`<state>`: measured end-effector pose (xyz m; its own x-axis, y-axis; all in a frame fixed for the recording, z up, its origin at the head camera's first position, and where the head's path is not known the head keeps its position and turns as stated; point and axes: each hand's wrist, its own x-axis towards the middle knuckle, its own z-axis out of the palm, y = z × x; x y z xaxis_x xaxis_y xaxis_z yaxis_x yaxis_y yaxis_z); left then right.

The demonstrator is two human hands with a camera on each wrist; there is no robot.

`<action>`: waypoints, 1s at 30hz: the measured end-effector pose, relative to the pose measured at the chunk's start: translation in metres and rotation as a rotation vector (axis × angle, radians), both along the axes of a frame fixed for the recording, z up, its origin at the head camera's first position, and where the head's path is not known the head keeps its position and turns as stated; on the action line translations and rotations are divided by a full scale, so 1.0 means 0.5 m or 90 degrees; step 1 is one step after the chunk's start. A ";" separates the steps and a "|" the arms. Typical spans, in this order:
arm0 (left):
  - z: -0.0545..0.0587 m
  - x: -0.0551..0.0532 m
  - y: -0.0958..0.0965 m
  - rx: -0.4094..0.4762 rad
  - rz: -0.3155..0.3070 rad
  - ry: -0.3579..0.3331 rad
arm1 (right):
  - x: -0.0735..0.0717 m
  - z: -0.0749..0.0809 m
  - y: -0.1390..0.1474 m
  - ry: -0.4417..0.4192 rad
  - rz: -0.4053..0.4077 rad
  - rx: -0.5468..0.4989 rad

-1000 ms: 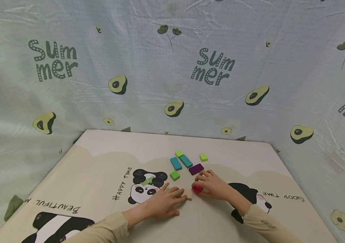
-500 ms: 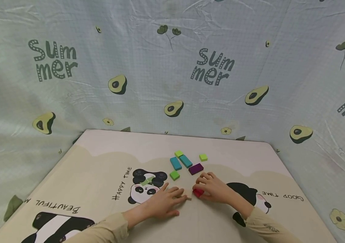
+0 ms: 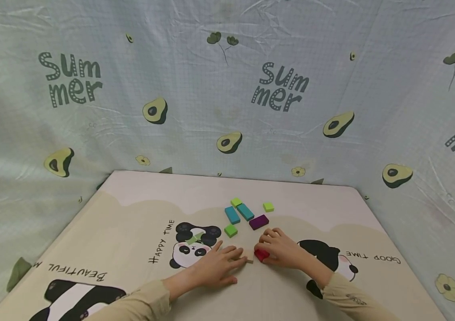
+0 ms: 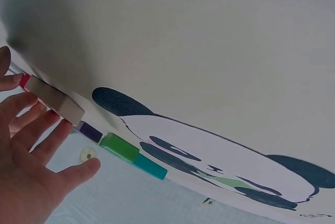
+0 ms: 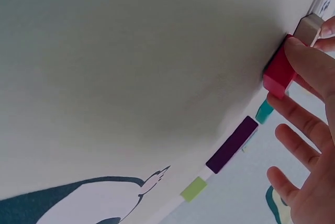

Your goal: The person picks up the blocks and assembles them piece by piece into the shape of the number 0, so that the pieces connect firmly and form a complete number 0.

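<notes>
My left hand (image 3: 217, 266) lies low over the mat with its fingers spread. Its fingertips touch the side of a plain wooden block (image 4: 55, 100), mostly covered by them in the head view, and the thumb stands apart from the block. To the right, my right hand (image 3: 281, 249) pinches a red block (image 5: 280, 71) between thumb and index finger, the other fingers held off it. In the right wrist view the red block stands end to end with the wooden block (image 5: 309, 28); a narrow gap separates them in the head view.
Just beyond the hands lie a purple block (image 3: 259, 222), two blue blocks (image 3: 232, 215) and several small green blocks (image 3: 230, 230). They rest on a panda-print mat (image 3: 131, 209). A patterned cloth (image 3: 191, 89) rises behind the mat's far edge.
Over the last second my right hand has drawn slightly nearer to me and right with the red block, widening the gap to the wooden block. The left hand stays put.
</notes>
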<state>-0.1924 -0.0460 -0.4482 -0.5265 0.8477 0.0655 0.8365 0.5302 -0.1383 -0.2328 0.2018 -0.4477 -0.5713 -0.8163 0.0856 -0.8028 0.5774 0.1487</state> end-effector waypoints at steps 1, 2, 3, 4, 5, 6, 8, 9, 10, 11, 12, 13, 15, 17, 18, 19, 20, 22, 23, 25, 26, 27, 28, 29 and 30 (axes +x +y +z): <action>0.000 0.000 0.000 -0.001 0.001 -0.001 | 0.000 0.000 -0.001 -0.005 -0.005 0.003; 0.000 0.000 0.001 -0.001 0.001 -0.003 | 0.000 0.000 -0.001 -0.008 -0.008 0.006; -0.001 0.000 0.001 -0.002 0.001 -0.003 | 0.000 0.000 -0.002 -0.011 -0.012 0.008; -0.001 0.000 0.001 -0.003 0.001 -0.003 | 0.000 0.000 -0.003 -0.013 -0.015 0.010; 0.000 0.000 0.001 -0.003 0.001 -0.002 | 0.000 -0.001 -0.003 -0.015 -0.017 0.012; 0.000 0.000 0.000 -0.002 0.000 -0.002 | 0.000 -0.001 -0.003 -0.016 -0.019 0.012; 0.000 0.000 0.000 -0.001 -0.001 0.000 | 0.000 -0.001 -0.003 -0.015 -0.019 0.011; 0.000 0.000 0.000 0.000 -0.001 0.001 | 0.000 -0.001 -0.003 -0.014 -0.019 0.009; 0.001 0.000 0.000 0.000 -0.001 0.001 | 0.000 -0.002 -0.003 -0.012 -0.018 0.008; 0.001 0.000 0.000 0.000 -0.001 0.001 | 0.000 -0.002 -0.003 -0.010 -0.017 0.007; 0.001 0.000 0.000 0.000 -0.002 0.001 | 0.000 -0.002 -0.003 -0.009 -0.015 0.005; 0.001 0.000 0.000 0.000 -0.001 0.000 | 0.000 -0.002 -0.002 -0.007 -0.014 0.004; 0.000 -0.001 0.000 0.000 0.000 -0.003 | -0.001 -0.003 -0.002 -0.006 -0.013 0.002; -0.001 -0.001 -0.001 0.000 0.002 -0.006 | -0.001 -0.003 -0.002 -0.003 -0.012 0.001; -0.002 -0.002 -0.001 -0.001 0.002 -0.007 | -0.002 -0.004 -0.002 -0.001 -0.011 0.001; -0.003 -0.002 -0.001 0.000 0.004 -0.011 | -0.002 -0.004 -0.002 0.002 -0.010 0.001; -0.004 -0.002 -0.001 0.000 0.004 -0.011 | -0.003 -0.004 -0.002 0.005 -0.008 -0.002; -0.005 -0.003 -0.001 0.000 0.005 -0.014 | -0.003 -0.005 -0.002 0.013 -0.003 -0.006; -0.006 -0.003 -0.001 0.000 0.006 -0.015 | -0.003 -0.006 -0.001 0.015 -0.001 -0.009; -0.006 -0.003 -0.001 0.000 0.006 -0.017 | -0.003 -0.007 0.000 0.013 -0.002 -0.014; -0.007 -0.003 -0.001 0.000 0.006 -0.017 | -0.003 -0.007 0.000 0.007 -0.004 -0.015; -0.006 -0.003 -0.001 0.000 0.006 -0.017 | -0.002 -0.007 0.000 0.000 -0.008 -0.015; -0.006 -0.003 -0.001 0.000 0.006 -0.016 | -0.002 -0.006 0.001 -0.009 -0.013 -0.015; -0.006 -0.003 -0.001 0.000 0.006 -0.014 | -0.001 -0.006 0.002 -0.017 -0.019 -0.014; -0.005 -0.002 -0.001 0.000 0.005 -0.013 | -0.001 -0.005 0.002 -0.025 -0.023 -0.014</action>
<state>-0.1937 -0.0462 -0.4508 -0.5348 0.8432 0.0547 0.8347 0.5373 -0.1208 -0.2332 0.2029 -0.4500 -0.6039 -0.7930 0.0804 -0.7861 0.6092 0.1042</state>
